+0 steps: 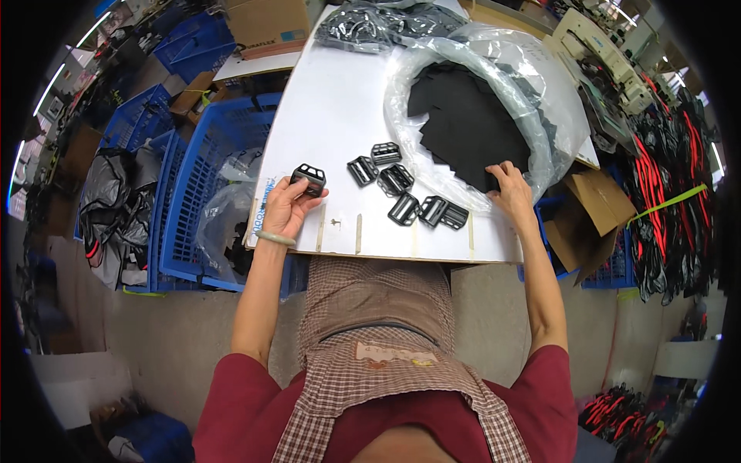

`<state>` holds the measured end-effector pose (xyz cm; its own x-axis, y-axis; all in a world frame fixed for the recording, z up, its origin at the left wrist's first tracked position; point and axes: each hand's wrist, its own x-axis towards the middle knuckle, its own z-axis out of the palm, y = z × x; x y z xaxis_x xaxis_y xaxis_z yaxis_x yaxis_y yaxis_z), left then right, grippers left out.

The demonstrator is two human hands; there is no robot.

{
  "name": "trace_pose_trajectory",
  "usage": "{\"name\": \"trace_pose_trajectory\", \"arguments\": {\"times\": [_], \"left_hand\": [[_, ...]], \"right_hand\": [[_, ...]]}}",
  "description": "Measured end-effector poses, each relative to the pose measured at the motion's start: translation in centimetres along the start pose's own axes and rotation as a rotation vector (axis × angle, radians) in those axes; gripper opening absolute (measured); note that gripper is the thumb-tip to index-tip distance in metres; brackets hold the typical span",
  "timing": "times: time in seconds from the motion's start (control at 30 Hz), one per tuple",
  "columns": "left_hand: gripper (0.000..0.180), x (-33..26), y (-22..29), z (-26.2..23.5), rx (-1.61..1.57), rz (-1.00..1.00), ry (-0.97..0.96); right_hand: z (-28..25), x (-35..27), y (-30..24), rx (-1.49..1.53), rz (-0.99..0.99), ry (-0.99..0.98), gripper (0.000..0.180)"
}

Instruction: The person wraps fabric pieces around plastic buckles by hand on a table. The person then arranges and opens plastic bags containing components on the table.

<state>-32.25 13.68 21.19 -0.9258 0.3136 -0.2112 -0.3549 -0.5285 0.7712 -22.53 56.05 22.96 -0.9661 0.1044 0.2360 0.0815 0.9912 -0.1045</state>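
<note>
At the table's near left corner, my left hand [292,202] is closed around a black plastic strap buckle [309,177] with slots. My right hand [509,187] reaches over the near right rim of a clear plastic bag [400,81]. Its fingers are bent in a pinch against the flat black pieces [467,116] heaped inside; what they grip, if anything, I cannot make out. Between my hands lie several loose black buckles [395,179], some overlapping, on the white tabletop [340,123].
Filled clear bags [370,27] lie along the table's far edge. Blue plastic crates [181,224] stand to the left, holding bags and dark material. On the right are an open cardboard box [590,212], a sewing machine [602,58] and hanging black-and-red straps [656,201].
</note>
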Motion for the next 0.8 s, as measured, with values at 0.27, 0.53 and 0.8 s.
{"name": "trace_pose_trajectory", "arguments": {"times": [0.27,0.53,0.8], "left_hand": [[0.014,-1.7,-1.0,4.8,0.118,-0.023,-0.047],[0.027,-3.6,-2.4,10.8,0.410,0.015,-0.190],[0.035,-4.6,-0.8,10.6,0.681,0.079,-0.139]], "right_hand": [[-4.5,1.1,-3.6,0.746,0.213,0.212,0.022],[-6.9,1.2,-17.2,1.626,-0.126,0.022,0.016],[-5.4,0.3,-17.6,1.240,-0.168,0.173,0.008]]}}
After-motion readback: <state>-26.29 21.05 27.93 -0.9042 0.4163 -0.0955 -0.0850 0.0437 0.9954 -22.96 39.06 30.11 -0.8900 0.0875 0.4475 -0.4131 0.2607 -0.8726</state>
